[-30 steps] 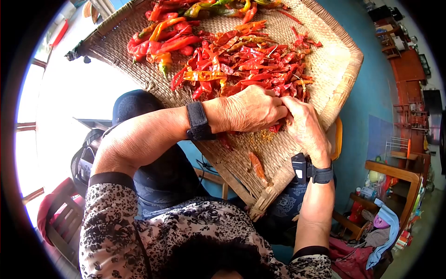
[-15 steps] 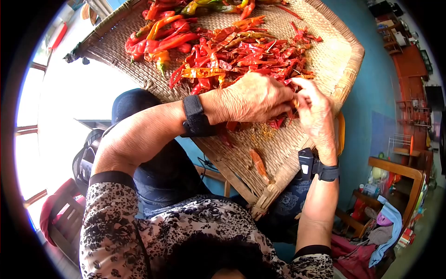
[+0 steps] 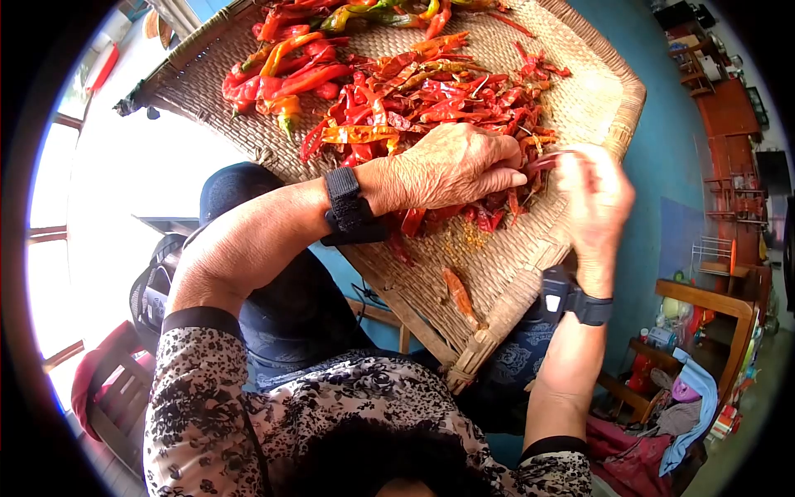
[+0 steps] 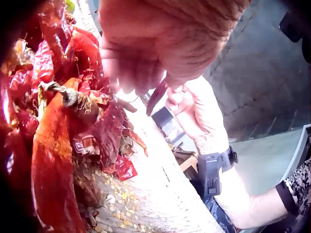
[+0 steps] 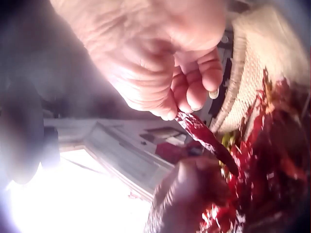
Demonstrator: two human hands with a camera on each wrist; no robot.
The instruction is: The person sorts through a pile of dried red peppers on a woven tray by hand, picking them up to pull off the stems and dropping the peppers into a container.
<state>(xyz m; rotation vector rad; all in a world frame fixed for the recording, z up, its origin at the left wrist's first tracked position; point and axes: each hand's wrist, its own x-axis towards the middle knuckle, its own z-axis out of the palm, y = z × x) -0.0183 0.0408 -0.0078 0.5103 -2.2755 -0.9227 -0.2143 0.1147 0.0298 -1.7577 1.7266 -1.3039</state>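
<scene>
Red chilli (image 5: pixel 206 141) pinched in right hand (image 3: pixel 595 203) over the tray (image 3: pixel 590 93), left hand (image 3: pixel 447 170) curled, its hold unclear; looks partway through, with seeds (image 3: pixel 465 241) already spilled and a heap (image 3: pixel 451 106) probably left.

Chillies on a woven tray (image 3: pixel 592 79)
Dried chillies (image 3: pixel 451 103) lie beyond the left hand (image 3: pixel 455 170), fresh chillies (image 3: pixel 298 79) farther left; seeds (image 3: pixel 465 240), then a lone chilli (image 3: pixel 458 296), toward the near corner; a pod (image 5: pixel 206 138) in the right hand (image 3: pixel 598 203), by the right rim.

Pale sleeves (image 3: pixel 195 398), black floral print, black cuffs (image 3: pixel 201 318); black wrist straps (image 3: pixel 343 195)
</scene>
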